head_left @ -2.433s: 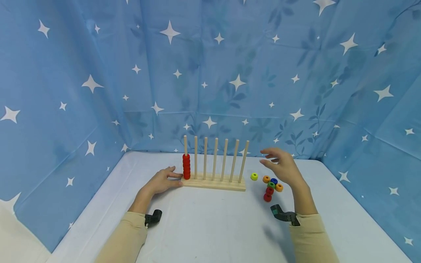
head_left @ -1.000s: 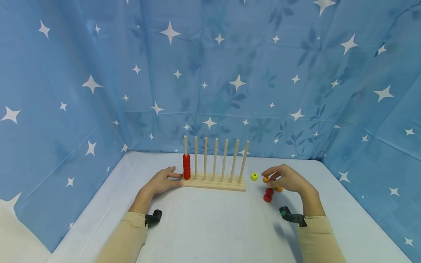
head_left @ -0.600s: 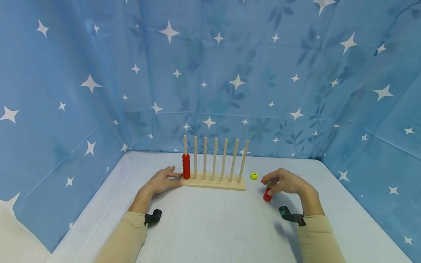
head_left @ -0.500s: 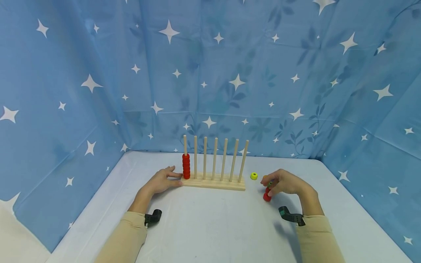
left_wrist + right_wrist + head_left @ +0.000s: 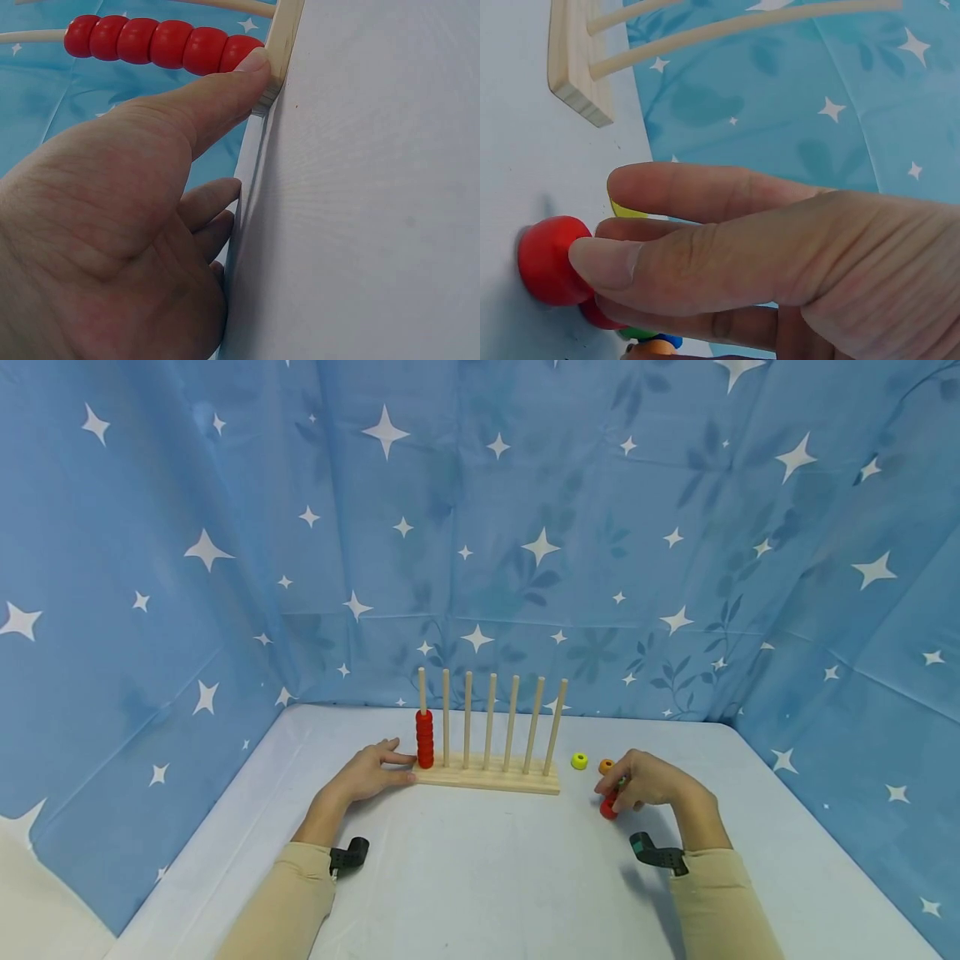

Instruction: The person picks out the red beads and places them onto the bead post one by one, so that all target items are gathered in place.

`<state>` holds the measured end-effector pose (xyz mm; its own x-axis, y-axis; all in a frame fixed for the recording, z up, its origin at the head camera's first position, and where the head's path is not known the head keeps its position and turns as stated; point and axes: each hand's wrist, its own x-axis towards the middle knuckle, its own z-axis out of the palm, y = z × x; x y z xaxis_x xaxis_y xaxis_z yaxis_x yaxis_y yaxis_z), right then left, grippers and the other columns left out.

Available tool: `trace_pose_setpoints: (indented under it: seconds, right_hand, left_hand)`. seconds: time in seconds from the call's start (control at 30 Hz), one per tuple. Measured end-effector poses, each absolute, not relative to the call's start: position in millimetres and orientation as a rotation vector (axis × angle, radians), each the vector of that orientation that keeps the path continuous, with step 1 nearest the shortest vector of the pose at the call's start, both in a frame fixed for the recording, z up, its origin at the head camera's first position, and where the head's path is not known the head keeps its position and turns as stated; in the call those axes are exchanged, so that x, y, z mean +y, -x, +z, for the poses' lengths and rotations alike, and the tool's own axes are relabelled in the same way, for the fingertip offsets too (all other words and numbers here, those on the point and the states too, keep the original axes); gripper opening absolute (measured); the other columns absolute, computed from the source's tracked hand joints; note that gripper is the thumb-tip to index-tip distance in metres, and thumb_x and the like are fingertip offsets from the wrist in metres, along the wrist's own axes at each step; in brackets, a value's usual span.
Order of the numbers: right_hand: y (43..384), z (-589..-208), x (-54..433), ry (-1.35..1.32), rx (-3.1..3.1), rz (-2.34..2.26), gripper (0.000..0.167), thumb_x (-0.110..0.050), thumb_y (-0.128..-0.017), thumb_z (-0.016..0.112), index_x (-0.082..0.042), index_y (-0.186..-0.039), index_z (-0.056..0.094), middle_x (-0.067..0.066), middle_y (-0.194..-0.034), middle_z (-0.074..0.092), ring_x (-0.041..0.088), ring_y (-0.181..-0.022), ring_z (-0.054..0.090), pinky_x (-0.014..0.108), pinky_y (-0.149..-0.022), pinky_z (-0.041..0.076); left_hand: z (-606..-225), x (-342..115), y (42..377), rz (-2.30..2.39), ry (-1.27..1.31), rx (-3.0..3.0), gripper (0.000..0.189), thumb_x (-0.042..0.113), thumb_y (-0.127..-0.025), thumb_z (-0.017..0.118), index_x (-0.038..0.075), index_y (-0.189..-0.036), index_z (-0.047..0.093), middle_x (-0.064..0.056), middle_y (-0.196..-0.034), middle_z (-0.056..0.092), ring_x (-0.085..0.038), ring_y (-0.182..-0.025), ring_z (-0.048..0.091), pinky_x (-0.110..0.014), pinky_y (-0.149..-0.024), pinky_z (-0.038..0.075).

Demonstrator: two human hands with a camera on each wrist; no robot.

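Observation:
A wooden bead rack (image 5: 487, 782) with a row of upright pegs stands on the table, its leftmost peg carrying a stack of red beads (image 5: 425, 739). At the rack's left end my left hand (image 5: 367, 774) rests against the base; in the left wrist view its thumb lies on the base edge beside the lowest bead. On the right, my right hand (image 5: 656, 778) reaches down over loose beads, fingers extended. Its thumb tip overlaps a red bead (image 5: 551, 262) in the right wrist view. A second red bead (image 5: 600, 313) and a green bead (image 5: 636, 332) are partly hidden behind the fingers.
A yellow-green bead (image 5: 580, 762) and an orange bead (image 5: 606, 767) lie between rack and right hand. Blue (image 5: 673, 340) and orange beads also show below the fingers in the right wrist view. A blue star-patterned curtain (image 5: 480, 527) hangs behind the white table (image 5: 465, 877).
My right hand came down onto the loose beads, then shifted slightly nearer toward the red ones, uncovering the orange bead. My left hand and the rack have stayed put.

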<state>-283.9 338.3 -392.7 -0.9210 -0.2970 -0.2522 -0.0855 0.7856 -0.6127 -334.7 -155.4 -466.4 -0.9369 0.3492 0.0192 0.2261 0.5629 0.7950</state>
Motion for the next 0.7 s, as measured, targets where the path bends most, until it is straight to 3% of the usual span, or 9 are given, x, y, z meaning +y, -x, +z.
trace_pose_setpoints:
  seconds: [0.27, 0.57, 0.7]
  right_hand:
    - [284.4, -393.8, 331.5, 0.233, 2.654, -0.796, 0.031, 0.007, -0.078, 0.082, -0.011, -0.103, 0.085, 0.003, -0.099, 0.073, 0.017, -0.084, 0.065, 0.038, -0.066, 0.061]
    - [286.4, -393.9, 320.5, 0.262, 2.674, -0.744, 0.028, 0.006, -0.078, 0.083, -0.013, -0.099, 0.085, 0.005, -0.105, 0.065, 0.016, -0.085, 0.064, 0.036, -0.064, 0.06]
    - [288.3, -396.4, 313.9, 0.301, 2.675, -0.757, 0.027, 0.008, -0.077, 0.081, -0.012, -0.095, 0.085, 0.0, -0.097, 0.074, 0.014, -0.078, 0.066, 0.034, -0.063, 0.058]
  left_hand:
    - [-466.3, -155.7, 334.4, 1.321, -0.497, 2.654, 0.045, 0.032, -0.091, 0.082, 0.012, -0.131, 0.074, -0.023, -0.168, 0.032, -0.045, -0.16, 0.014, -0.07, -0.124, 0.015]
    - [-466.1, -155.6, 334.4, 1.315, -0.497, 2.663, 0.044, 0.031, -0.091, 0.082, 0.012, -0.131, 0.075, -0.023, -0.167, 0.032, -0.046, -0.16, 0.014, -0.071, -0.124, 0.015]
    - [-466.0, -155.2, 334.2, 1.294, -0.489, 2.677, 0.045, 0.032, -0.091, 0.082, 0.013, -0.13, 0.075, -0.023, -0.167, 0.033, -0.046, -0.159, 0.015, -0.071, -0.123, 0.016]
